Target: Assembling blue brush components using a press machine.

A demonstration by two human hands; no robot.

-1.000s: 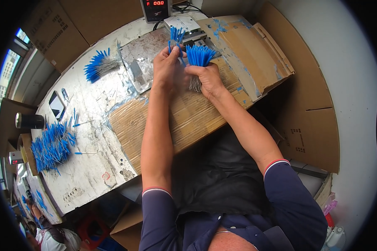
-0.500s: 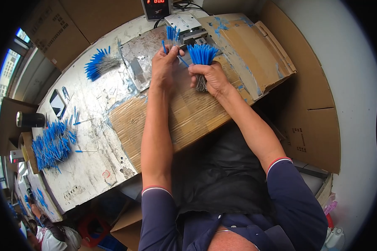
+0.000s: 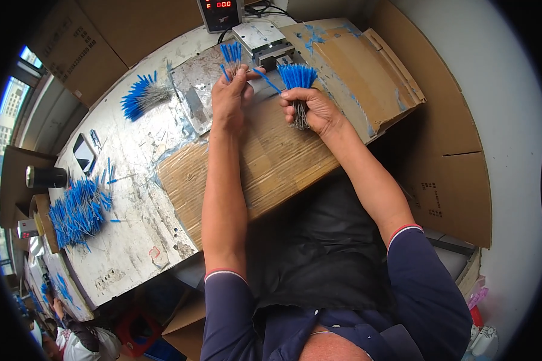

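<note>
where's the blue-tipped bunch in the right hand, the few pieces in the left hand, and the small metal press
blue-tipped bunch (image 3: 297,77), head view, on its blue tips above the right hand.
few blue-tipped pieces (image 3: 230,54), head view, on the blue ends above the left hand's fingers.
small metal press (image 3: 259,37), head view, on its flat grey top plate.

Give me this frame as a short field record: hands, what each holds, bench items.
left hand: pinches a few thin blue-tipped wire pieces, tips up
right hand: grip shut on a fanned bundle of blue-tipped wire pieces
surface: worn corrugated cardboard sheet
ahead: small grey metal machine block
bench left: loose pile of blue-tipped pieces
</note>
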